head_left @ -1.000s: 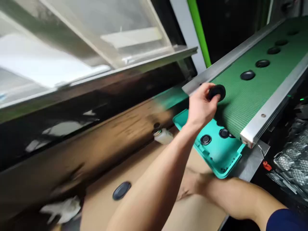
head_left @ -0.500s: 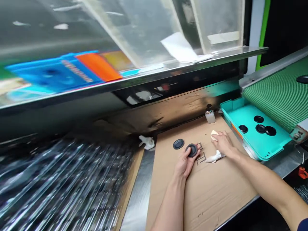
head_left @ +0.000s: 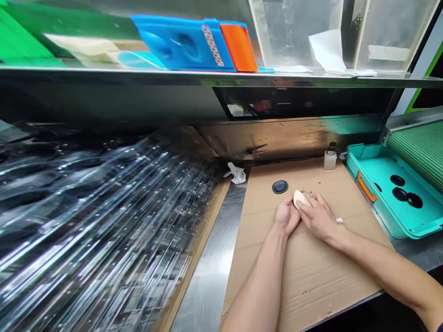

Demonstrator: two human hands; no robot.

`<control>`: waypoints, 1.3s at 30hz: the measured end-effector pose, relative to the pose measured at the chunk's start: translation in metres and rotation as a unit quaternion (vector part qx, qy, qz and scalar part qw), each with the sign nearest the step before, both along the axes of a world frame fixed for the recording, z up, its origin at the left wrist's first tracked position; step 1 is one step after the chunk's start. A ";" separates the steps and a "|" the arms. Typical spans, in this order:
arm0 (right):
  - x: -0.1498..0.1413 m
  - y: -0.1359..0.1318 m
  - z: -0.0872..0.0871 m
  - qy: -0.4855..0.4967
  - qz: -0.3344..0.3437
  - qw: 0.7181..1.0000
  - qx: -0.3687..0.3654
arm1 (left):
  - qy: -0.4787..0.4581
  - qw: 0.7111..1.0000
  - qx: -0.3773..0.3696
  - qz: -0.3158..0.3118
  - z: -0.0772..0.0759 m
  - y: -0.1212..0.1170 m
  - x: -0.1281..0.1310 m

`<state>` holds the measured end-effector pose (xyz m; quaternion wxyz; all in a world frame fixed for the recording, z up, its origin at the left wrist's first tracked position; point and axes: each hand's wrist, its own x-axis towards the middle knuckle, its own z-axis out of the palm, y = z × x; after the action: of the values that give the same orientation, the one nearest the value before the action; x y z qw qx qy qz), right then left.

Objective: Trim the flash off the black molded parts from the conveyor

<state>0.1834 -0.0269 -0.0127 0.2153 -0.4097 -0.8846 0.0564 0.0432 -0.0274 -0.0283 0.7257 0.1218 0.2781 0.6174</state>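
Above the cardboard sheet (head_left: 294, 276), my two hands meet. My left hand (head_left: 286, 216) is curled, palm up, around a round black part that is now almost wholly covered by my fingers and the pad. My right hand (head_left: 319, 216) grips a small cream pad, like a sponge (head_left: 300, 199), and presses it onto that part. Just beyond my left hand, another round black part (head_left: 280, 186), dish-like with a raised rim, lies flat on the cardboard. A bit of white cloth or paper (head_left: 339, 220) peeks out beside my right wrist.
A teal tray (head_left: 401, 226) with several black discs stands right, beneath the end of a green conveyor belt (head_left: 422, 145). A small bottle (head_left: 330, 159) stands at the back. Clear plastic-wrapped stacks (head_left: 114, 240) fill the left. A metal shelf (head_left: 194, 78) overhangs the bench.
My left hand has brought a black part from over the conveyor to the cardboard. My right hand has picked up the cream pad and moved it onto that part. The view has swung left.
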 end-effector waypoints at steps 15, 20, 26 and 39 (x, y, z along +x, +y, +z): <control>0.018 0.019 0.008 0.054 -0.100 0.994 -0.002 | 0.078 0.996 0.032 0.022 -0.007 -0.003 0.010; 0.023 0.013 0.010 0.135 -0.044 0.988 -0.059 | 0.084 0.996 0.038 0.003 -0.001 -0.004 0.013; 0.001 -0.010 0.021 -0.049 -0.080 0.991 -0.097 | 0.047 0.999 -0.005 -0.001 0.007 -0.008 0.019; -0.007 -0.006 0.023 -0.072 -0.145 0.984 -0.077 | 0.065 0.995 -0.036 0.058 0.008 -0.008 0.024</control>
<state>0.1767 -0.0333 0.0104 0.1246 -0.5518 -0.8222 0.0626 0.0672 -0.0356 -0.0207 0.6727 0.1191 0.3537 0.6389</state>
